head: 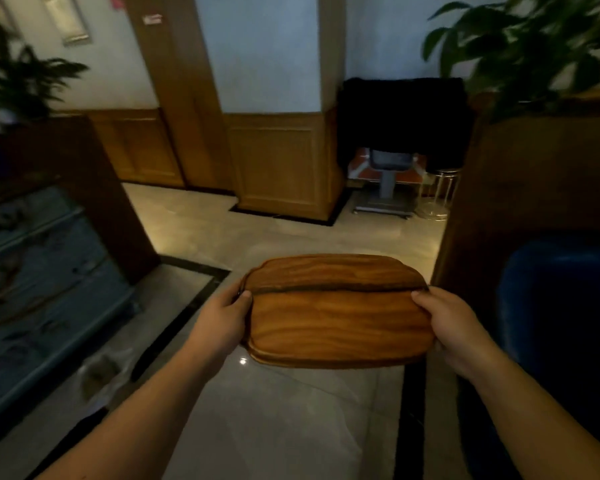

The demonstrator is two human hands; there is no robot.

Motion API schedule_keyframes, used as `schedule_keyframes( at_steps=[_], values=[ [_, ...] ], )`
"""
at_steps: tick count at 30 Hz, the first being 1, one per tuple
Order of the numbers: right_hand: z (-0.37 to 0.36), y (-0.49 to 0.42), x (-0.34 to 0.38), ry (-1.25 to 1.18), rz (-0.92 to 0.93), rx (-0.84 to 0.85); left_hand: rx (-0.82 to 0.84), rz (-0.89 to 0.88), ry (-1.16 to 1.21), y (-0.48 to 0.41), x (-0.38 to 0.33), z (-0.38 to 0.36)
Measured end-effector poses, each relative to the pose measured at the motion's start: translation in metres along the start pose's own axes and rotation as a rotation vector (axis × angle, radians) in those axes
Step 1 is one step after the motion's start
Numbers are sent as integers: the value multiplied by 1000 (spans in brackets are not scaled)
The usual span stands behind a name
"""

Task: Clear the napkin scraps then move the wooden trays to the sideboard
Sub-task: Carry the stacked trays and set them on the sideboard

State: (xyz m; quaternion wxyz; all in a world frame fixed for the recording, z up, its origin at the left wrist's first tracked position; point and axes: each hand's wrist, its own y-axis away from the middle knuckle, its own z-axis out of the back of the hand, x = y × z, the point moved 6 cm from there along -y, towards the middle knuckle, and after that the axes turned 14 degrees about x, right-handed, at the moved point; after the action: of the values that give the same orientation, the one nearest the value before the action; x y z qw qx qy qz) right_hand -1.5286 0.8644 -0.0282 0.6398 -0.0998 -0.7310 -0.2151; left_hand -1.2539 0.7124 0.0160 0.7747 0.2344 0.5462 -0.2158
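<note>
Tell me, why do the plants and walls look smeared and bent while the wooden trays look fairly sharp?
Head view: the wooden trays, gripped by the left hand and right hand, are sharpest; the plants are streaked with motion blur; the wide lens bows the wooden pillar; the room is dim, with a small glint on the floor.

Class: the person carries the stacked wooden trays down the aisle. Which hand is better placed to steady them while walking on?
Neither alone: left hand and right hand each grip one end of the wooden trays.
</note>
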Motion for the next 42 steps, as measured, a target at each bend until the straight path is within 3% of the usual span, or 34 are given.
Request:
schedule_keyframes(
  at_steps=[9, 19, 42],
  values=[
    [-139, -122, 34, 66, 25, 396, -531, 117, 121, 15, 37, 119],
    [-345, -184, 21, 56, 34, 710, -874, 211, 267, 75, 104, 257],
    [-813, -338, 11, 301, 133, 965, -1090, 351, 186, 80, 198, 644]
  ],
)
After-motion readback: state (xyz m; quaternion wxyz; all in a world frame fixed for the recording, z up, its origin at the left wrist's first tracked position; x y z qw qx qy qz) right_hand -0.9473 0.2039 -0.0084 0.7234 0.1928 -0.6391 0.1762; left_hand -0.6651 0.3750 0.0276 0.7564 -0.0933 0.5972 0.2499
